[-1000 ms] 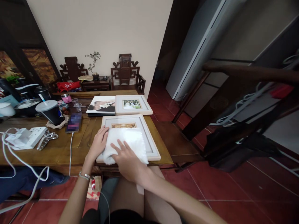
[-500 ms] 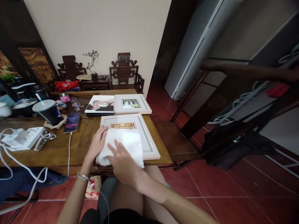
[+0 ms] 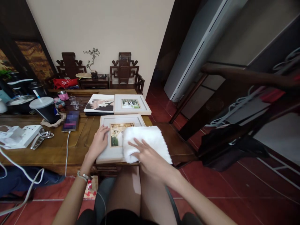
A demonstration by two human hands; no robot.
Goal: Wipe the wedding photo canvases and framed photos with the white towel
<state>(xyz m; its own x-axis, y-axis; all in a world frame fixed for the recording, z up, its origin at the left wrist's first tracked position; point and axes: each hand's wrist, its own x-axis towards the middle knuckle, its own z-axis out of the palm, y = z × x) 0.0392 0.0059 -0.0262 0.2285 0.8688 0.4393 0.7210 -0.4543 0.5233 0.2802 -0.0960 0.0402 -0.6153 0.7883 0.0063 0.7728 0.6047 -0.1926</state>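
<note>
1. The right hand (image 3: 146, 156) lies flat, fingers spread apart, palm down on a folded white towel (image 3: 146, 142); it presses rather than grips.
2. The towel sits under and just beyond that hand, covering the right half of a white picture frame (image 3: 105, 153) and overhanging the table (image 3: 53, 150) edge on the hand's right side. Its long axis runs left to right, across the frame.
3. The left hand (image 3: 99, 142) rests on the frame's left border, fingers loosely open with the tips touching the mat beside the photograph (image 3: 116, 135); it clamps on nothing.
4. The frame lies flat at the near table edge, between the two hands, its long axis pointing away from the person.
5. Beyond the hands, a second, smaller white frame (image 3: 132, 104) lies flat, just past the first.
6. Touching its left side lies a photo book (image 3: 99, 103).
7. Left of the left hand, a phone (image 3: 69, 121) with its cable lies on the table, well apart from the frames.
</note>
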